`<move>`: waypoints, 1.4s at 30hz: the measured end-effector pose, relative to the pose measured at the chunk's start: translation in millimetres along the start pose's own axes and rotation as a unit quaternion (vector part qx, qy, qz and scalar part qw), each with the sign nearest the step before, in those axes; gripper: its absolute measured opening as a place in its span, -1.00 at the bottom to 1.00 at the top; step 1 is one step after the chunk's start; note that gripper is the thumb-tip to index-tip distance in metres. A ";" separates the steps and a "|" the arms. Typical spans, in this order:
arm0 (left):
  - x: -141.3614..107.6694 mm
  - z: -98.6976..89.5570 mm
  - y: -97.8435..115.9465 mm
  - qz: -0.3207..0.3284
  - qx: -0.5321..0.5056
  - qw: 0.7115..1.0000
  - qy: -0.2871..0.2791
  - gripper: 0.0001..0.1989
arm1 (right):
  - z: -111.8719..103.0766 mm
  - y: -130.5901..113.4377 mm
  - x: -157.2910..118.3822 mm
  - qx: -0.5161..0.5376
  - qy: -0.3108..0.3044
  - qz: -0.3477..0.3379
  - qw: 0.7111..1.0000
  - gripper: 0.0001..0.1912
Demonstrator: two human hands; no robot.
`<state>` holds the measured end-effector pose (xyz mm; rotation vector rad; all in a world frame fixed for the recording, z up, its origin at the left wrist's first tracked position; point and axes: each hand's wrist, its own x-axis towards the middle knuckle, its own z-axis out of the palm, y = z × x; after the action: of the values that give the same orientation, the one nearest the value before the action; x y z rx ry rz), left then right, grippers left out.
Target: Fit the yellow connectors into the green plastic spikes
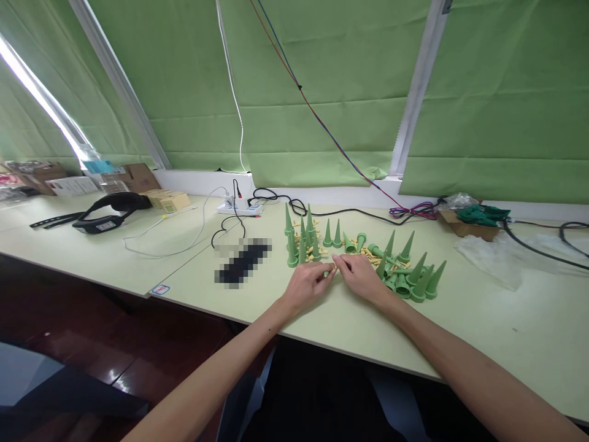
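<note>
My left hand (307,283) is closed in a pinch near the table's front edge, with a bit of green plastic, apparently a spike, showing at its fingers. Meeting it fingertip to fingertip, my right hand (359,277) pinches at a small yellow piece (335,267); the fingers hide most of both parts. Behind my left hand several green spikes (302,236) stand upright among small yellow pieces. Beyond my right hand is a pile of loose yellow pieces (365,253). More green spikes (419,283), some standing and some lying, crowd beside my right wrist.
A blurred dark object (243,263) lies left of my hands. Farther back are a white power strip (239,207) and black cables. A black headset (108,215) and boxes (168,201) sit at left. At right are a cardboard box (469,226) and a plastic bag (492,258).
</note>
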<state>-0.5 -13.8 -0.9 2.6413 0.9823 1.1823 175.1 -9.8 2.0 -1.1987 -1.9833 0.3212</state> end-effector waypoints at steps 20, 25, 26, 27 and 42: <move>3.7 5.4 -3.7 -0.174 -0.003 0.985 -0.003 -0.71 | -3.5 -5.4 2.1 0.005 0.094 0.035 0.995 -0.66; 4.9 5.9 -6.8 -0.203 -0.003 0.979 -0.020 -0.71 | -2.6 -4.9 2.2 0.004 0.096 0.032 0.995 -0.67; 4.9 6.1 -7.2 -0.205 -0.001 0.979 -0.019 -0.72 | -2.3 -4.6 2.3 0.004 0.097 0.031 0.995 -0.67; 4.9 6.2 -7.5 -0.206 0.000 0.978 -0.020 -0.74 | -2.0 -4.2 2.4 0.003 0.097 0.030 0.995 -0.67; 3.5 5.5 -7.4 -0.206 0.016 0.978 -0.009 -0.79 | -0.4 3.5 3.5 -0.023 0.057 0.021 0.998 -0.81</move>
<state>1.2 -4.9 -4.8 2.2999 1.4643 1.0464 176.8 -5.2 2.0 -1.2612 -1.8775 0.2235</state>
